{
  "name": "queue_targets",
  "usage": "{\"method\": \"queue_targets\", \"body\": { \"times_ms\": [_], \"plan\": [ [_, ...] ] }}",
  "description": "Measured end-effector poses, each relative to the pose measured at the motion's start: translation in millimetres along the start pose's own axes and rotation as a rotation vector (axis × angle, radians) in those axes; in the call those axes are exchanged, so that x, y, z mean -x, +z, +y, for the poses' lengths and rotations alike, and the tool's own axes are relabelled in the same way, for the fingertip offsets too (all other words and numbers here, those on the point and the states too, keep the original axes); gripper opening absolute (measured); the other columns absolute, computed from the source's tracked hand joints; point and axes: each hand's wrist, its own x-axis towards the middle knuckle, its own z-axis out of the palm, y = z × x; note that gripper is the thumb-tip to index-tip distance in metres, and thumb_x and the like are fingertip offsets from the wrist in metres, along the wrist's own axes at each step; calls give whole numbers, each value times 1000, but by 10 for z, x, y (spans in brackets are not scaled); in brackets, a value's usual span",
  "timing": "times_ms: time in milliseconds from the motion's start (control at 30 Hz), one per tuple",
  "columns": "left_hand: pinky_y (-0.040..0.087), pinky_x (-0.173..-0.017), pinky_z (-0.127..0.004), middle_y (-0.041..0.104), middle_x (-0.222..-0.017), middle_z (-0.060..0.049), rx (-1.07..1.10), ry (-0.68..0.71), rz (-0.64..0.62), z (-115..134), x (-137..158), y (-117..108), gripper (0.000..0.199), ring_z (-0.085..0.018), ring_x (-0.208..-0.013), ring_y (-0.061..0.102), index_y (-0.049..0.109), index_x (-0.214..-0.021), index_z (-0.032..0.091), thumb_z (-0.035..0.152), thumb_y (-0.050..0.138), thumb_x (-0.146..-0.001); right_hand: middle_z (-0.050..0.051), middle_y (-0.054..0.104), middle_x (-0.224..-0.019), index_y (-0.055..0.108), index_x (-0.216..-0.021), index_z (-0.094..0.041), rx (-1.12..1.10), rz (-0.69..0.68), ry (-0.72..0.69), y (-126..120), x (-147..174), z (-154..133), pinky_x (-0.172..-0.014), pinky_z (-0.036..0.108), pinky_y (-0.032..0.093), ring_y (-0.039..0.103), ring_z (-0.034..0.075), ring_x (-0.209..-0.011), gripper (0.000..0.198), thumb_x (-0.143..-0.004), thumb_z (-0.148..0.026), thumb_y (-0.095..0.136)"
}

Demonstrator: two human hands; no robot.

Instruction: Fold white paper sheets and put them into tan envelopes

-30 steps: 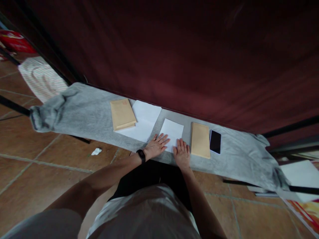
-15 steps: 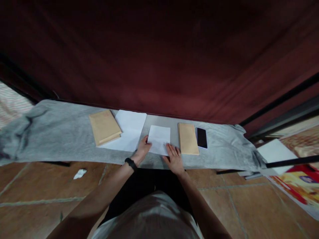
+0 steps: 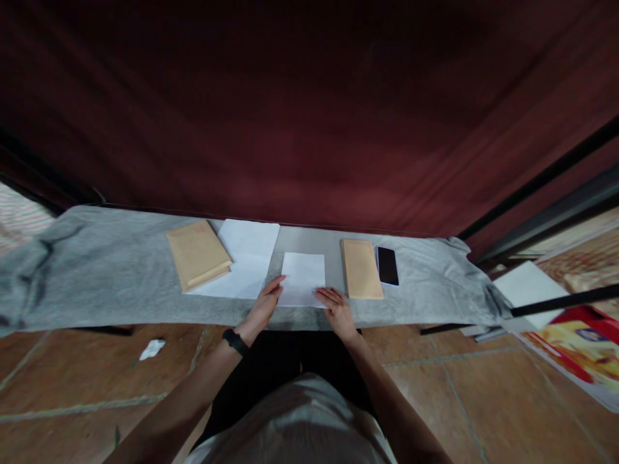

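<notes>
A folded sheet of white paper (image 3: pixel 304 274) lies on the grey cloth directly in front of me. My left hand (image 3: pixel 265 306) is at its left edge, fingers stretched forward with the tips against the paper's side. At the lower right corner my right hand (image 3: pixel 337 310) lies with its fingers extended flat, tips touching the paper's right edge. A larger white sheet (image 3: pixel 251 251) is to the left, partly covered by a stack of brown envelopes (image 3: pixel 198 253). Another brown envelope stack (image 3: pixel 362 269) sits to the right of my right hand.
A dark-screened phone (image 3: pixel 387 266) lies beside the right envelopes. Grey cloth (image 3: pixel 120 270) covers the long narrow table, with a dark red surface (image 3: pixel 309 142) rising behind it. Crumpled white paper (image 3: pixel 152 348) is on the tiled floor; a colourful red bag (image 3: pixel 580 345) is at right.
The folded paper has shifted slightly toward me. My left hand has drawn back a little to its left edge, and my right fingers have slid from its top to its right edge.
</notes>
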Motion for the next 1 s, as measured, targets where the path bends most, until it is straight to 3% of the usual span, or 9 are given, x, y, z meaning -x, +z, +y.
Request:
{"method": "queue_targets", "body": {
  "times_ms": [100, 200, 300, 433, 600, 733, 900, 1000],
  "plan": [
    [55, -75, -32, 74, -106, -10, 123, -64, -58, 30, 95, -77, 50, -20, -89, 69, 69, -121, 17, 33, 67, -73, 2, 67, -132, 66, -131, -30, -99, 36, 33, -13, 24, -13, -113, 43, 45, 60, 20, -125, 53, -87, -3, 49],
    [57, -79, -36, 72, -104, -10, 73, 26, -102, 52, 143, -123, 50, -22, -90, 70, 69, -121, 16, 28, 68, -72, 3, 70, -127, 66, -130, -29, -188, 79, 111, -45, 17, -40, -106, 39, 51, 64, 20, -118, 47, -91, -8, 49],
    [57, -86, -39, 69, -103, -7, -183, 207, -73, 61, 95, -131, 44, -21, -94, 68, 71, -117, 20, 22, 67, -73, 3, 71, -125, 68, -127, -30, -213, 73, 129, -93, -39, -88, -105, 39, 52, 65, 20, -117, 45, -91, -9, 50],
    [50, -104, -41, 60, -128, -8, -532, 516, -18, 63, -29, -132, 43, -24, -121, 58, 74, -108, 23, 5, 61, -71, 2, 70, -127, 68, -128, -30, -200, 8, 62, -146, -96, -152, -109, 39, 49, 63, 20, -121, 52, -87, -4, 49],
    [48, -108, -44, 66, -125, -8, -791, 655, -181, 50, -56, -205, 53, -23, -119, 60, 73, -112, 21, -4, 49, -72, 2, 71, -124, 69, -124, -30, -182, -11, 44, -149, -15, -152, -108, 41, 50, 63, 20, -119, 45, -90, -7, 50],
    [48, -107, -43, 69, -122, -7, -884, 675, -196, 66, -34, -206, 53, -23, -118, 60, 71, -116, 21, -4, 50, -74, 4, 72, -121, 69, -124, -29, -200, 13, 105, -149, 46, -126, -102, 39, 54, 67, 20, -113, 38, -94, -15, 51],
    [52, -93, -38, 74, -95, -6, -837, 553, -133, 136, -132, -87, 17, -24, -97, 66, 75, -90, 22, 15, 61, -83, 5, 72, -122, 68, -123, -27, -234, 87, 174, -174, -92, -133, -101, 36, 53, 68, 20, -113, 31, -97, -26, 53],
    [52, -82, -32, 72, -80, -4, -778, 454, -104, 168, -198, -44, 10, -22, -83, 66, 73, -79, 23, 23, 64, -83, 6, 70, -126, 62, -130, -26, -240, 120, 241, -161, -199, -109, -101, 36, 53, 67, 21, -114, 35, -96, -30, 56]
  ]
}}
